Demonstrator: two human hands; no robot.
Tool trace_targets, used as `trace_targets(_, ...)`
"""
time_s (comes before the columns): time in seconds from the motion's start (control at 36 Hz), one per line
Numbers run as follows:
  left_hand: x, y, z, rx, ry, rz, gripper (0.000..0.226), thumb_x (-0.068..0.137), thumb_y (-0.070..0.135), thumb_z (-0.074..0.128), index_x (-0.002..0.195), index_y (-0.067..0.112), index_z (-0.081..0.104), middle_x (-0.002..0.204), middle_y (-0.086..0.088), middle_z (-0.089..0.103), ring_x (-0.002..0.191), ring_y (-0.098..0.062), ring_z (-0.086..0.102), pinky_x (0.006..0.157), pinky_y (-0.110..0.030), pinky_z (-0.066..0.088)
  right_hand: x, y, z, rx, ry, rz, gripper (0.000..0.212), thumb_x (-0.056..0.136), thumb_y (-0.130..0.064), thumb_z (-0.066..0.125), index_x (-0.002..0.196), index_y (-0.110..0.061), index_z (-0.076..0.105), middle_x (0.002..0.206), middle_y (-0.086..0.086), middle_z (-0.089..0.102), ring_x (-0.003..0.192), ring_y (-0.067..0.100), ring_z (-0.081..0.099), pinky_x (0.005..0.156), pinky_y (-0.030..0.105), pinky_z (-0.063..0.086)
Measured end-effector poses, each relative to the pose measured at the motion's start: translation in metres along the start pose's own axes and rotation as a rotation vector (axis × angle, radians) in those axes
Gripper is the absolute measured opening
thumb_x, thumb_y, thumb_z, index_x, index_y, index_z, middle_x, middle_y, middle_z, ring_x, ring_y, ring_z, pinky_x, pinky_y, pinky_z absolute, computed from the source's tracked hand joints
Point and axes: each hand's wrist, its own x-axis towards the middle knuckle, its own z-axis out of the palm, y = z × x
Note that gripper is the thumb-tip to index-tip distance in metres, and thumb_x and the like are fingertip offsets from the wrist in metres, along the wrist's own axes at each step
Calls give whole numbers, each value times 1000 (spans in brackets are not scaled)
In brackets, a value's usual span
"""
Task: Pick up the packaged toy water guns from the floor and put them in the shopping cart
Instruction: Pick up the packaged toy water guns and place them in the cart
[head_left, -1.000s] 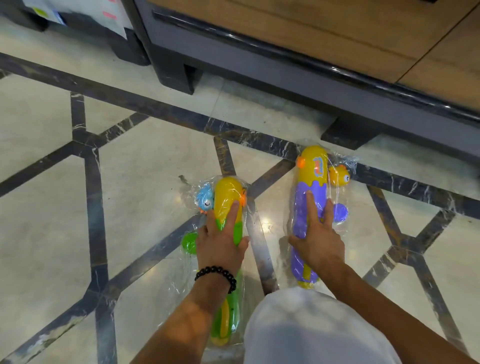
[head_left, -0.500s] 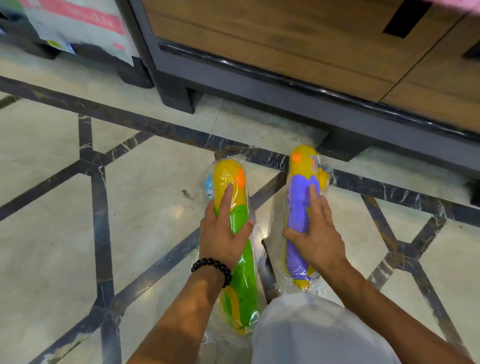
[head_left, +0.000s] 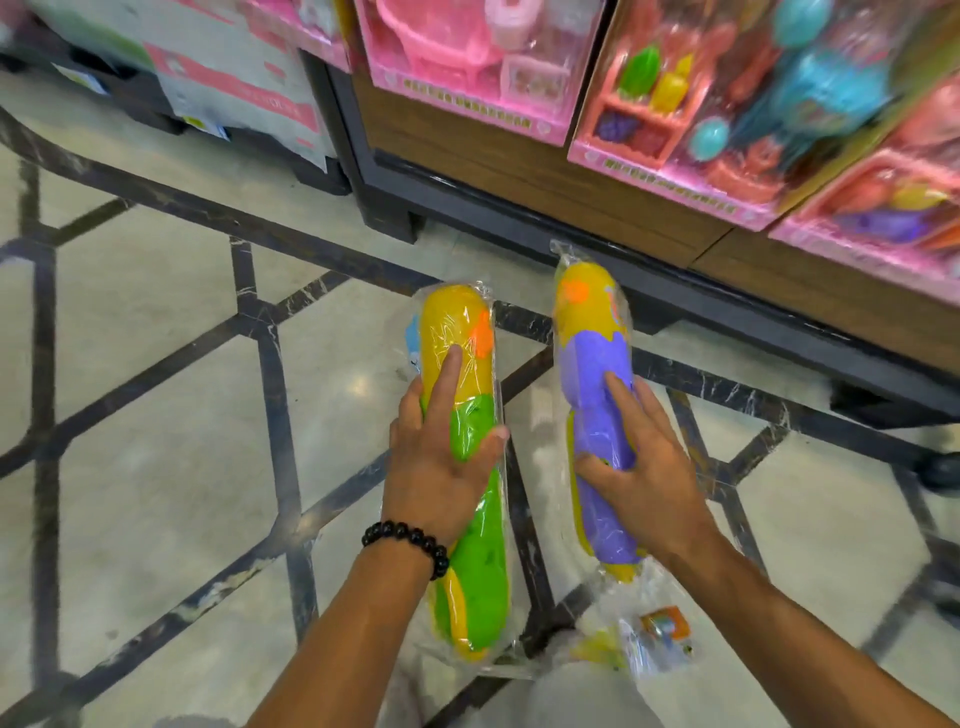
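Person's L hand (head_left: 439, 457) is gripping a yellow-green water gun (head_left: 470, 467) in clear plastic wrap, thumb and fingers curling round its middle, index finger lying along the top. R hand (head_left: 649, 470) is grasping a yellow-purple water gun (head_left: 592, 374) the same way, just beside it. Both guns are pointing away, above the marble floor (head_left: 156, 441). Black bead bracelet (head_left: 408, 543) is sitting on L wrist. Wooden shelf unit (head_left: 545, 176) w/ pink toy boxes (head_left: 467, 62) is standing just ahead. Small toy packet (head_left: 660, 631) is showing below R forearm.
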Motion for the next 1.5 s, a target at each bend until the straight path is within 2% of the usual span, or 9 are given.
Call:
trace_targets(0.17, -48, 103, -85, -44, -25, 18, 95, 88, 45, 72, 150, 65, 3, 158, -3, 30, 145, -24, 34, 115, -52, 38, -64, -88, -89, 183, -24, 5, 87, 88, -20, 77, 155, -51, 30, 165, -23, 18, 147, -10, 21, 118, 27, 28)
trace_targets(0.25, -71, 155, -122, -57, -33, 26, 95, 88, 42, 72, 151, 64, 5, 155, 0, 33, 142, -21, 37, 115, -50, 38, -98, -126, -127, 236, -29, 1, 86, 82, -31, 75, 154, -50, 32, 165, -22, 21, 148, -14, 13, 118, 23, 24)
trace_targets(0.39, -110, 244, -183, -84, -41, 53, 92, 89, 44, 71, 150, 66, 6, 156, 5, 32, 142, -14, 36, 116, -45, 38, -157, -187, -202, 273, -32, -11, 86, 86, -28, 78, 152, -56, 31, 165, -28, 16, 147, -15, 14, 114, 29, 33)
trace_targets(0.72, -171, 418, -286, -13, -142, 270, 86, 91, 52, 66, 148, 68, 4, 164, 14, 22, 151, -5, 19, 119, -34, 28, -262, -295, -359, 392, 122, -50, 84, 91, -21, 75, 151, -59, 30, 163, -35, 12, 127, -35, 21, 91, 7, 41)
trace_targets(0.89, -192, 480, -307, 83, -197, 445, 88, 89, 56, 65, 149, 67, 2, 169, 10, 12, 152, 2, 2, 116, -22, 13, -307, -323, -407, 454, 252, -49, 86, 90, -17, 76, 149, -60, 33, 162, -36, 14, 140, -23, 21, 109, 28, 39)
trace_targets(1.06, -221, 549, -314, 93, -286, 619, 86, 90, 56, 65, 150, 65, 3, 168, 7, 14, 155, -7, 4, 123, -39, 24, -361, -334, -458, 515, 429, -38, 86, 88, -16, 78, 149, -60, 35, 162, -34, 19, 146, -15, 21, 117, 34, 36)
trace_targets(1.22, -250, 617, -288, 58, -442, 772, 88, 89, 55, 67, 150, 66, 5, 167, 10, 20, 155, -7, 8, 125, -40, 19, -412, -321, -514, 483, 604, -40, 86, 87, -12, 78, 154, -46, 36, 163, -26, 25, 146, -15, 18, 112, 9, 24)
trace_targets(1.33, -275, 661, -256, 59, -505, 867, 88, 90, 55, 67, 152, 63, 5, 166, 11, 22, 154, -6, 8, 124, -38, 19, -445, -298, -551, 473, 713, -19, 87, 87, -12, 77, 155, -45, 35, 163, -25, 25, 148, -15, 13, 116, 14, 21)
trace_targets(1.5, -312, 732, -199, 68, -563, 975, 87, 89, 58, 66, 154, 60, 8, 163, 5, 28, 152, -8, 19, 121, -32, 24, -489, -245, -605, 407, 834, 46, 88, 86, -17, 78, 156, -46, 32, 167, -19, 19, 148, -14, 14, 106, -3, 17)
